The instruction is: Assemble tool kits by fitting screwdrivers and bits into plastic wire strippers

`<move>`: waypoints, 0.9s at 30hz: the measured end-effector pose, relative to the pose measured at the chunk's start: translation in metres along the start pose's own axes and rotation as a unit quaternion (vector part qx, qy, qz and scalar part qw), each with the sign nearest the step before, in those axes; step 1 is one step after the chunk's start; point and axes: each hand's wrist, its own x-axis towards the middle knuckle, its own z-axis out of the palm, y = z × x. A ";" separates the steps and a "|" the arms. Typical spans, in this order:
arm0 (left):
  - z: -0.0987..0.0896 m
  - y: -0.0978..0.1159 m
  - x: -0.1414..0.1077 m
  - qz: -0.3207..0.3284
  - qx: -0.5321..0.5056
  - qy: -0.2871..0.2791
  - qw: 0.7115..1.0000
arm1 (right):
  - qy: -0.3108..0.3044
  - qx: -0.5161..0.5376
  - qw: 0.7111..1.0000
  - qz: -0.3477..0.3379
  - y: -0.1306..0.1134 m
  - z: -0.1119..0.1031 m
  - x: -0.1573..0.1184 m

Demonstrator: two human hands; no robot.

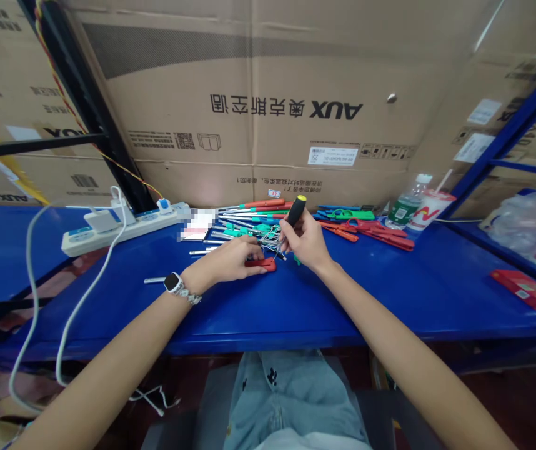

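Observation:
My right hand (306,240) grips a screwdriver (296,210) with a black handle and yellow end cap. Its thin shaft slants down toward a red plastic handle (267,265) lying on the blue table. Pressing on that red handle is my left hand (235,257), its fingers bent around it and a watch on the wrist. A metal rod (154,280) sticks out to the left from behind the wrist; whether it joins the red handle is hidden. Just beyond both hands lies a pile of small metal wire pieces (270,237).
Metal rods with red and green handles (262,204) lie behind the hands. Red plastic parts (385,236), a green part (350,214), a bottle (405,209) and a cup (430,211) stand or lie right. A power strip (146,222) is left, a red box (528,289) far right.

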 end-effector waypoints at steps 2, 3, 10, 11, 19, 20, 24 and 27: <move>-0.001 0.001 0.000 -0.003 0.000 -0.004 1.000 | -0.009 0.004 1.000 0.003 0.001 0.001 -0.001; -0.001 0.001 0.000 -0.003 0.001 -0.006 1.000 | -0.012 0.005 1.000 0.004 0.001 0.002 -0.001; 0.000 0.001 0.000 -0.007 0.017 -0.008 1.000 | -0.019 -0.018 1.000 -0.012 0.004 0.003 -0.002; 0.000 0.001 0.000 -0.004 0.018 -0.008 1.000 | -0.020 -0.020 1.000 -0.011 0.004 0.003 -0.003; -0.003 0.005 0.000 0.005 0.036 -0.017 0.999 | -0.030 -0.032 0.999 -0.008 0.005 0.006 -0.002; -0.003 0.005 0.000 0.004 0.035 -0.016 0.999 | -0.030 -0.031 0.999 -0.007 0.005 0.006 -0.002; -0.002 0.004 0.000 -0.002 0.032 -0.014 0.999 | -0.032 -0.031 0.999 -0.003 0.005 0.005 -0.002; -0.001 0.003 -0.001 -0.003 0.027 -0.015 1.000 | -0.044 -0.056 0.997 -0.015 0.002 0.003 -0.003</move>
